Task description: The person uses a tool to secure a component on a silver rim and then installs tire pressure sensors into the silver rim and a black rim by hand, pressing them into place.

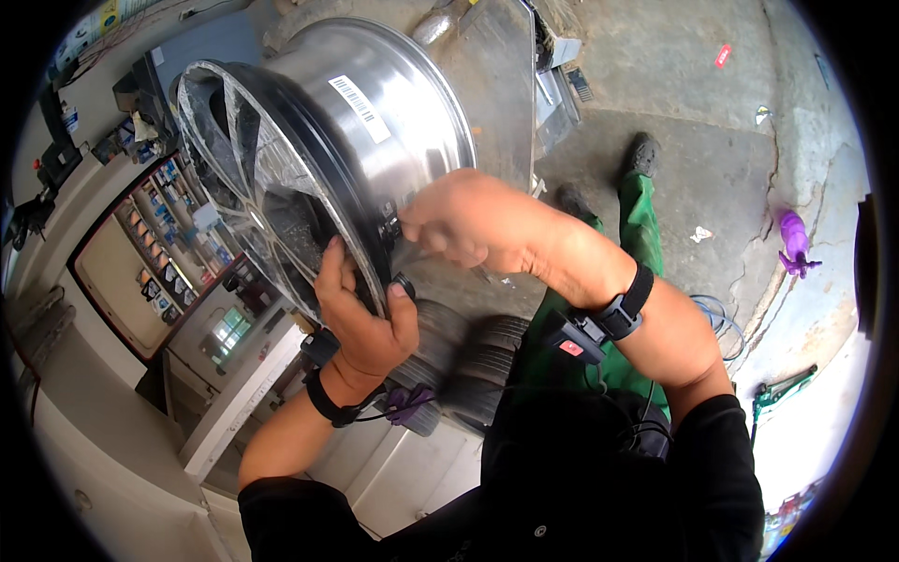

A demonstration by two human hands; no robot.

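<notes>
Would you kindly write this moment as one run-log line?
left hand: grasping wheel rim edge | right hand: curled at rim, contents unclear | white label: on rim | tyres: nearby

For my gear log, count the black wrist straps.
2: the left strap, just behind the left hand; the right strap, farther behind the right hand. None seems hidden.

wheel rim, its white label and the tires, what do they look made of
Wheel rim: metal, probably aluminium alloy; glossy silver with streaked reflections, plus a black band that may be paint.
Label: likely paper or plastic film; flat, white, with dark printed bars.
Tires: almost certainly rubber; dull, dark, grooved tread.
</notes>
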